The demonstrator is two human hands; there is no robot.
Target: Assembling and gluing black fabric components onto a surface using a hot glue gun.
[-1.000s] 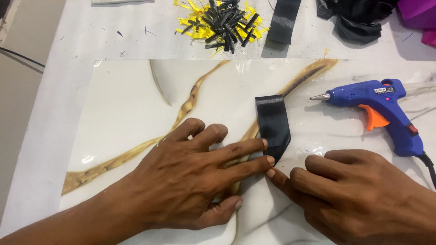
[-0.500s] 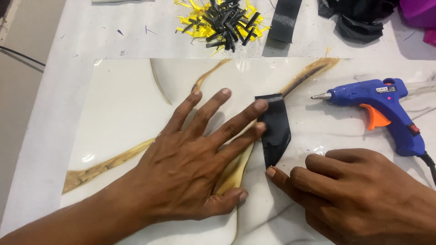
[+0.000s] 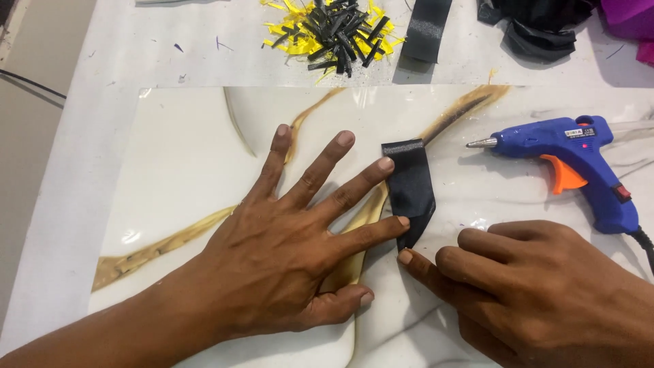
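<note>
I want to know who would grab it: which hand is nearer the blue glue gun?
The right. The right hand rests just below the blue glue gun, not touching it; the left hand lies spread farther left, beyond the black ribbon piece.

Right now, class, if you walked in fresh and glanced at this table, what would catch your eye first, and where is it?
Two bare hands fill the foreground: the left hand lies flat with fingers spread, and the right hand is curled beside it. Both touch a folded black ribbon piece on the white marble-patterned board. To the right lies a blue hot glue gun with an orange trigger, and at the top edge sits a pile of yellow and black ribbon scraps.
</note>
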